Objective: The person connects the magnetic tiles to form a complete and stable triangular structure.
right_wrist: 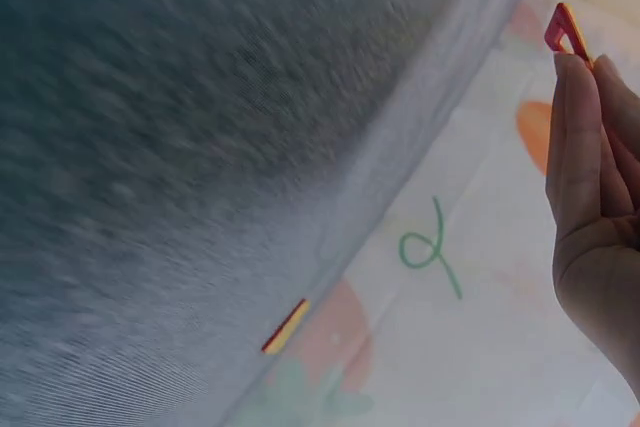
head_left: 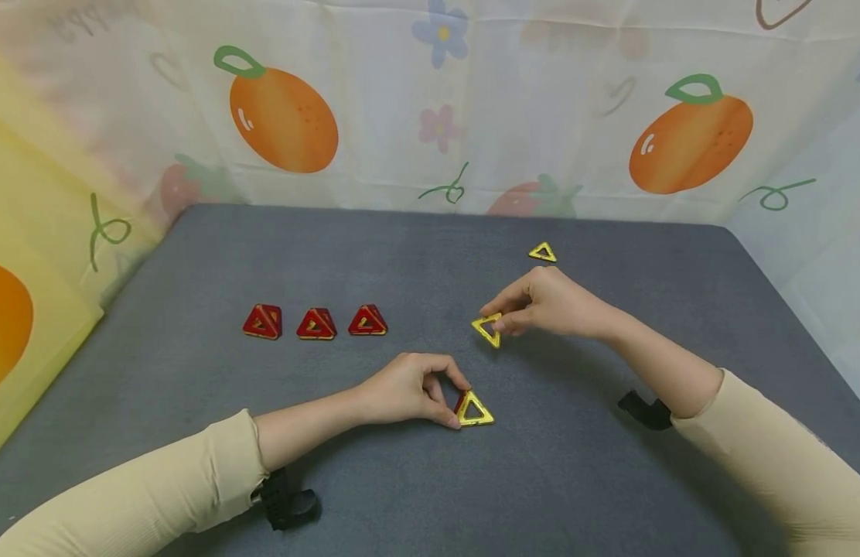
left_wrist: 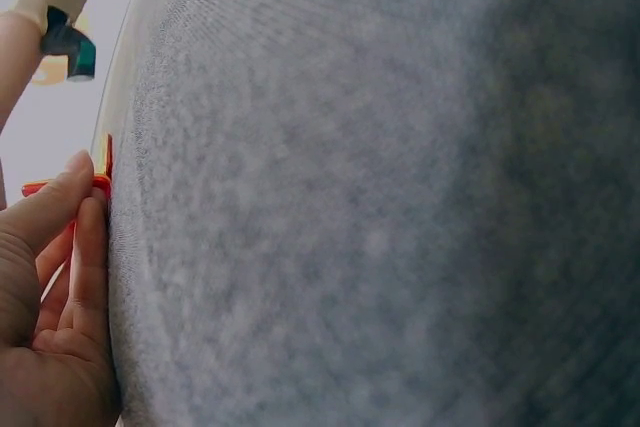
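Between the thumb and fingers of my left hand (head_left: 405,391) are joined triangular magnetic tiles, low at the table. A yellow triangle tile (head_left: 478,422) faces outward there, with a red side (head_left: 461,403) behind it; the left wrist view shows their red edges (left_wrist: 109,157) past the fingertips. My right hand (head_left: 558,302) pinches another yellow triangle tile (head_left: 486,336) by its edge, up and to the right of the left hand's tiles. In the right wrist view this tile (right_wrist: 574,35) stands out from the fingertips, tilted. Farther back, a loose yellow triangle tile (head_left: 541,257) lies on the table.
Three small red pyramids, the left one (head_left: 263,322), the middle one (head_left: 317,325) and the right one (head_left: 368,321), stand in a row left of centre on the grey table (head_left: 402,263). A fruit-print curtain (head_left: 388,100) hangs behind the table's far edge.
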Demonstrator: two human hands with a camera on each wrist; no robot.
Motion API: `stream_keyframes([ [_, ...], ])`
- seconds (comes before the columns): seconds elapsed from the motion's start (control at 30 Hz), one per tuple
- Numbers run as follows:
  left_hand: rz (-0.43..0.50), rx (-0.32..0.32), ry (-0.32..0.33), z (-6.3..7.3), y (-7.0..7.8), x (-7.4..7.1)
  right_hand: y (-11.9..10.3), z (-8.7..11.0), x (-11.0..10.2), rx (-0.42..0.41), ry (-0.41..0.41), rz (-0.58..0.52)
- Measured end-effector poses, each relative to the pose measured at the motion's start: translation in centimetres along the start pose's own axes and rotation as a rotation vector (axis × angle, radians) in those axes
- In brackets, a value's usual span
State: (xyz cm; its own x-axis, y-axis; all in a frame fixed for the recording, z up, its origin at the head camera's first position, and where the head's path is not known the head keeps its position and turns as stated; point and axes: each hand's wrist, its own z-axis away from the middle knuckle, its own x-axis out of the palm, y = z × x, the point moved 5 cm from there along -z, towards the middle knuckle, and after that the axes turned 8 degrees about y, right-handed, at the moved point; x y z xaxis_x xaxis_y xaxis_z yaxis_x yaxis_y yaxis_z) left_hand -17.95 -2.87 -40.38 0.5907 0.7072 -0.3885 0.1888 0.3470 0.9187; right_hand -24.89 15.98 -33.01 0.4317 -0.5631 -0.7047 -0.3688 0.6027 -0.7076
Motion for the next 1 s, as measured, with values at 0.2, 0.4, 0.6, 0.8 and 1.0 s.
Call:
stream_keyframes([
  [0.2, 0.001, -0.001, 0.004, 0.0, 0.0, 0.1, 0.1, 1.6, 1.4, 0.007, -0.049, -0.016],
  [0.4, -0.013, -0.001, 0.008, 0.0, 0.1, 0.0, 0.0, 2.8, 2.8, 0.048, -0.097, -0.05],
  [0.6, -0.019, 0.002, 0.009, 0.0, 0.1, 0.0, -0.1, 3.5, 4.2, 0.072, -0.133, -0.056],
  [0.8, -0.023, -0.001, 0.008, 0.0, 0.1, 0.0, 0.0, 3.9, 5.0, 0.091, -0.15, -0.082],
  [1.0, -0.034, 0.029, 0.015, 0.0, 0.1, 0.0, -0.3, 4.0, 5.1, 0.059, -0.131, -0.053],
])
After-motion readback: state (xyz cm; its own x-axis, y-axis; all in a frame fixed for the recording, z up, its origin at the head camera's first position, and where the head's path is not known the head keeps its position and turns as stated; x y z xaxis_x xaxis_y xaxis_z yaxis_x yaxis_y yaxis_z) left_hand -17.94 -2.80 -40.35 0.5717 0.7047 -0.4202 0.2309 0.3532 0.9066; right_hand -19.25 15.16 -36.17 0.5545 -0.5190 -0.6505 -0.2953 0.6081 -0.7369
